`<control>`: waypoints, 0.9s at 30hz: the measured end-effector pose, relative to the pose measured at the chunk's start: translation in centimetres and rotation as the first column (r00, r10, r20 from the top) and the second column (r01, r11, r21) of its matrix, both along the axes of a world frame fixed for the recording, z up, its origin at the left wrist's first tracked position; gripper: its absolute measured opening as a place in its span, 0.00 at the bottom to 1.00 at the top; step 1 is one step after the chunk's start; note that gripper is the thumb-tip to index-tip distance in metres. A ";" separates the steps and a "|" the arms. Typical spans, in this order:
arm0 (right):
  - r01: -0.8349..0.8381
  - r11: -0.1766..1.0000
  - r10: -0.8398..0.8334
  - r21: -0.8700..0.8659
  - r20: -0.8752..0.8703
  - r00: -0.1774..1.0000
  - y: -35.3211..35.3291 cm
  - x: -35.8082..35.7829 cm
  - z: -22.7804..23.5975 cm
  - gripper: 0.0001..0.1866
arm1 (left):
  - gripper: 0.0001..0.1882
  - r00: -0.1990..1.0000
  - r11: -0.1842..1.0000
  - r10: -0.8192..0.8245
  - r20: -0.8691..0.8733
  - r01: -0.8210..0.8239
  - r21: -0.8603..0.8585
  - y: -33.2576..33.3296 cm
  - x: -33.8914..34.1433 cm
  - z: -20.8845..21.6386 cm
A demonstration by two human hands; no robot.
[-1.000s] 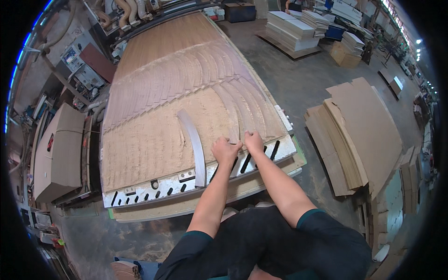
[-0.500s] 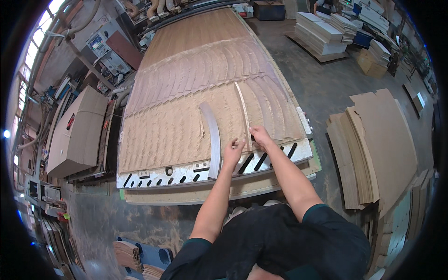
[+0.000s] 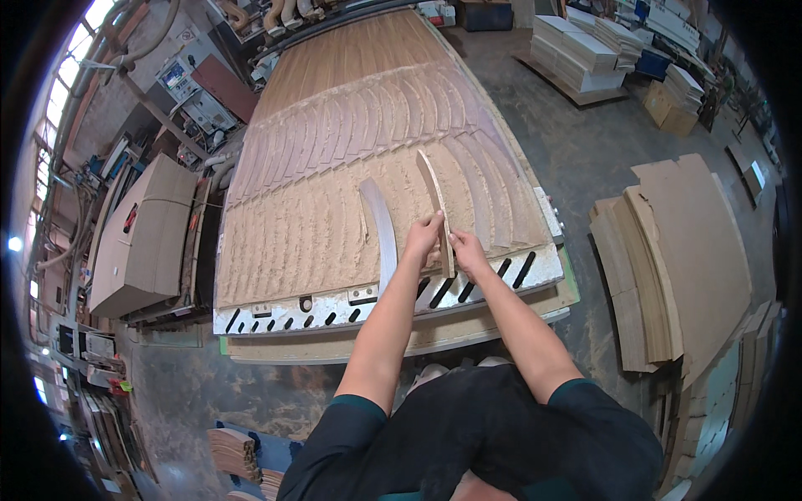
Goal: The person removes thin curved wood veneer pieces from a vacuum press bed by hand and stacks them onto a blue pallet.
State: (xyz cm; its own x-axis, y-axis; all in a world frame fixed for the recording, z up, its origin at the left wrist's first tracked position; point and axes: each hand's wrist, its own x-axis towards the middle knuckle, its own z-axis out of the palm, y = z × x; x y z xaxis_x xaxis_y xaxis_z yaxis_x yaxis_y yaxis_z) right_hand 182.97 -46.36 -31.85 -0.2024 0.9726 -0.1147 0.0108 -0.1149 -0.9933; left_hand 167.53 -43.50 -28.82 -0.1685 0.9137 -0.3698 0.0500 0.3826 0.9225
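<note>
I hold a thin curved wooden strip [image 3: 436,204] tilted up off the big cutting bed [image 3: 251,275], both hands closed on its near end: my left hand [image 3: 423,238] pinches it from the left and my right hand [image 3: 466,253] grips it just beside, close to the bed's near edge, toward its right corner. Next to it on the left lies a second curved strip [image 3: 380,227], already loose and resting on top of the sawdust-covered sheet [image 3: 317,217]. I judge the work as barely begun: many more curved pieces (a whole fan of them across the middle of the bed) sit in their cut outlines, not yet lifted. The slotted white rail [image 3: 334,311] runs along the near edge under my wrists. Off the bed's right side stand stacks of brown boards [image 3: 668,250]; by my left, on the floor, a small pile of curved offcuts [image 3: 234,451].
</note>
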 end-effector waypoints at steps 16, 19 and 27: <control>0.380 0.902 -0.383 0.203 0.782 0.492 -4.5 2.4 1.7 0.33 | 0.27 0.625 0.903 0.419 -0.659 -0.212 0.374 -8.4 -6.1 0.6; 0.418 0.895 -0.361 0.155 0.803 0.474 -4.8 2.1 1.2 0.36 | 0.25 0.612 0.920 0.388 -0.689 -0.219 0.325 -9.0 -6.5 -0.4; 0.458 0.884 -0.250 -0.093 0.733 0.632 -5.7 2.1 1.2 0.42 | 0.28 0.302 0.904 0.428 -0.852 -0.139 0.405 -8.9 -4.7 -1.4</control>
State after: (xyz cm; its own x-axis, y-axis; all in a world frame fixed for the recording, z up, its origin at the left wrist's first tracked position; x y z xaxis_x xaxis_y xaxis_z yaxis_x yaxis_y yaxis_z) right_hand 185.10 -52.07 -30.66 0.3890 0.8653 -0.3160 0.5752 -0.4961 -0.6504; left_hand 162.81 -52.42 -30.23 -0.5267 0.7551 0.3903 0.8320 0.3638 0.4188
